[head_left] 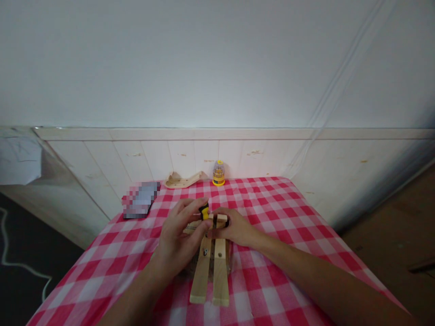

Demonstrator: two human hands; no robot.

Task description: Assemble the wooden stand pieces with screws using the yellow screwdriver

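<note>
Two-pronged wooden frame [220, 280] lying on a desk [272, 203] under red-and-white checked cloth, left hand [176, 233] with its grip pinched around a yellow-and-black screwdriver handle [205, 212] above the frame, right hand [239, 228] with its grip curled round the frame's far end, dark-edged pixelated slab [140, 203], curved wooden piece [183, 183], yellow-based case [219, 174] near the wall [265, 156]

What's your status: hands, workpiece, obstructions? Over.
Left hand gripping yellow-black handle. Right hand holding wooden assembly. Yellow container beyond, out of the way.
</note>
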